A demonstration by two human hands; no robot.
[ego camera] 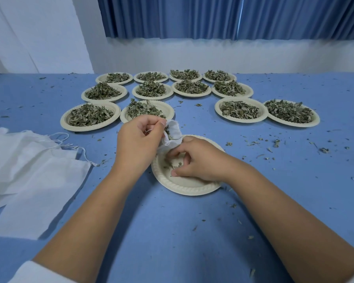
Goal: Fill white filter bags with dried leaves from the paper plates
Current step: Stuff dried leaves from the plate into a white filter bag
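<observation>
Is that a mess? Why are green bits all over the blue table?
Yes, a small spill. Dried leaf crumbs lie scattered over the table, thickest right of the nearly empty plate. They likely dropped while filling the filter bag the left hand holds.

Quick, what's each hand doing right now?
Left hand: pinches the mouth of the filter bag.
Right hand: fingers curled over the near plate; grip cannot be told.
</observation>
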